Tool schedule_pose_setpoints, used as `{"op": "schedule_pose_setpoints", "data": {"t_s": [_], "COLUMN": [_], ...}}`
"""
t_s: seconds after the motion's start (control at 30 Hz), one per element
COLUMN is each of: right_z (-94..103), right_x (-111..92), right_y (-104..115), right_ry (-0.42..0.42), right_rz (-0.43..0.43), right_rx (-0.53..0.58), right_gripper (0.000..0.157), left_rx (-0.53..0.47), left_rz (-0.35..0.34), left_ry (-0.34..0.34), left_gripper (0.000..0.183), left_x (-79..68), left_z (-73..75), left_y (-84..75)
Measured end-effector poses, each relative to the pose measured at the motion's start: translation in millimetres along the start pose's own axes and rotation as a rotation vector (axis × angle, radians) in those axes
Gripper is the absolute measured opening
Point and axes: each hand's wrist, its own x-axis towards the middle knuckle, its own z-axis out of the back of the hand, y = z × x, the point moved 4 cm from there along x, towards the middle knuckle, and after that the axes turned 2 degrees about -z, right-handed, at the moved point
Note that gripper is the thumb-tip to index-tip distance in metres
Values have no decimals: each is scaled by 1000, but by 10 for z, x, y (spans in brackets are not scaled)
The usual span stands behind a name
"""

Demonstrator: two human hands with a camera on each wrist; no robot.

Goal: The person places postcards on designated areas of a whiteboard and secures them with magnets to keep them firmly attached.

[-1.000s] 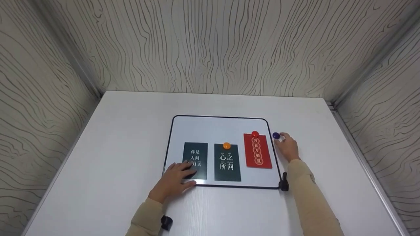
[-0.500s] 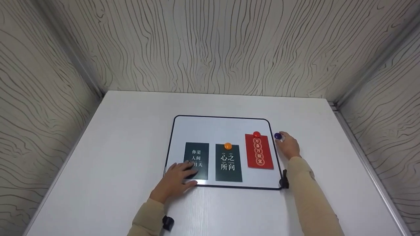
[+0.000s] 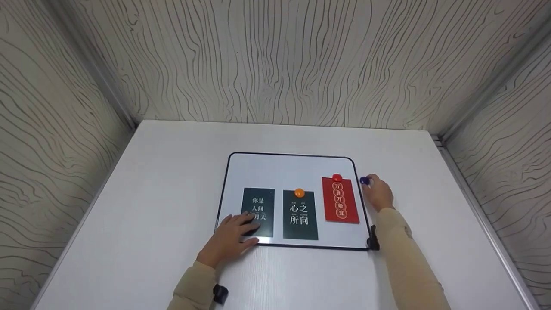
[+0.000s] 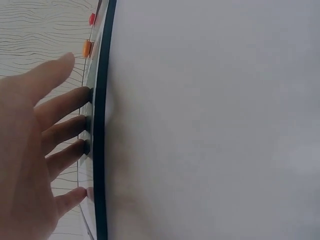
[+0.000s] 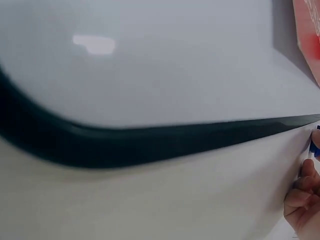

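Observation:
My left hand [image 3: 230,237] rests with spread fingers on the lower left of a dark green card [image 3: 264,196] that lies on a whiteboard [image 3: 292,168]. In the left wrist view, the fingertips of the left hand [image 4: 45,120] touch the board's surface. Just outside the board's right edge, my right hand [image 3: 379,193] pinches a round blue magnet [image 3: 364,180] between thumb and finger. Part of the right hand [image 5: 304,200] and the blue magnet [image 5: 315,142] show at the edge of the right wrist view.
An orange magnet [image 3: 299,193] sits at the top of a second dark green card [image 3: 300,224]. A red magnet [image 3: 337,177] sits at the top of a red card [image 3: 331,206], right on the board. The white table [image 3: 172,172] meets a wood-grain patterned wall [image 3: 275,64] at the back.
Both hands keep nearly the same places, the left on the card and the right pinching the blue magnet. The whole view has shifted slightly.

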Motion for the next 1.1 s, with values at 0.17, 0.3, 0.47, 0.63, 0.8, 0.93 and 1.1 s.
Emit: {"op": "schedule_pose_setpoints", "data": {"t_s": [0.17,0.3,0.47,0.63,0.8,0.93,1.1], "right_z": [1,17,48,51,45,48,45], "right_x": [-9,-23,-37,-59,-97,-126,-153], "right_y": [-17,-12,-5,-3,23,51,75], "right_ry": [13,27,19,7,-18,-40,-15], "right_rz": [-16,-35,-51,-37,10,30,18], "right_rx": [11,39,95,127,135,136,136], "right_gripper": [43,43,43,43,41,39,39], "left_rx": [18,33,69,84,53,17,28], "left_rz": [-13,-19,-15,-25,-25,-5,-1], "left_ry": [19,25,39,44,39,55,64], "left_gripper": [49,49,49,49,49,51,51], "left_x": [13,18,17,9,-21,-44,-55], "left_z": [-14,-12,-20,-25,-15,-25,-29], "left_y": [10,17,32,30,21,19,25]}}
